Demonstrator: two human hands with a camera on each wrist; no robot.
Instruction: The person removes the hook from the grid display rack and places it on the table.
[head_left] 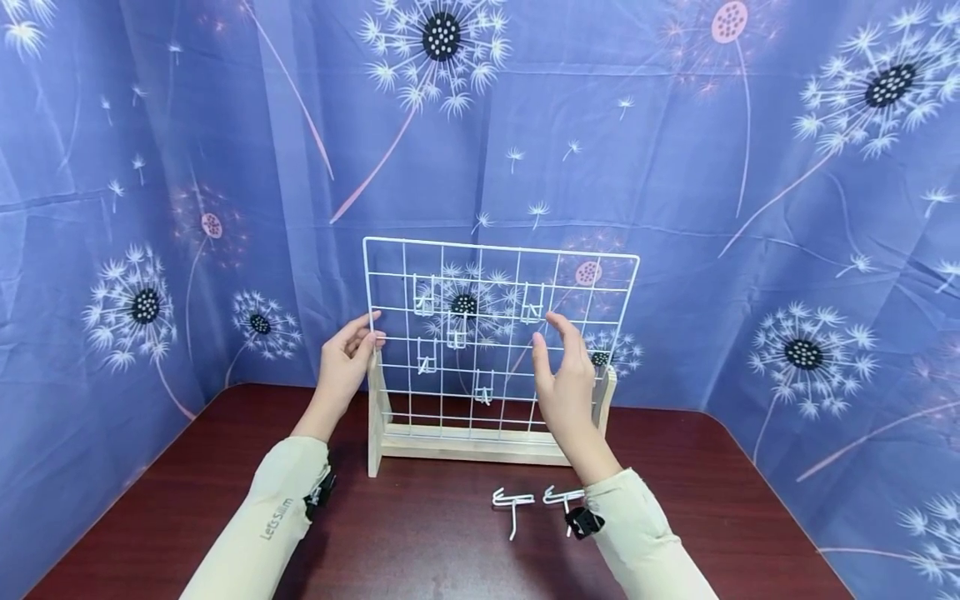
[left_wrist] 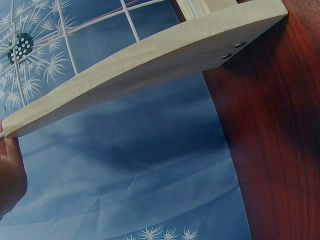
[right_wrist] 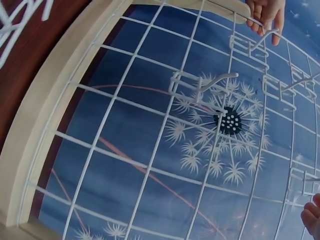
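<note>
A white wire grid panel (head_left: 499,248) stands upright in a pale wooden stand (head_left: 472,448). My left hand (head_left: 347,354) grips the panel's left edge wire, just above the stand's side post (left_wrist: 135,62). Several white wire hooks hang on the grid, among them an upper-left hook (head_left: 423,305), a lower hook (head_left: 483,395) and an upper-right hook (head_left: 532,313). My right hand (head_left: 567,383) is in front of the panel near that upper-right hook, thumb and forefinger spread apart with nothing between them. In the right wrist view only its fingertips (right_wrist: 312,215) show.
Two loose white hooks lie on the dark red table (head_left: 420,533) before the stand: a left one (head_left: 513,502) and a right one (head_left: 558,497), partly hidden by the right wrist's black strap (head_left: 584,522). A blue dandelion-print curtain (head_left: 600,192) surrounds the table's back and sides.
</note>
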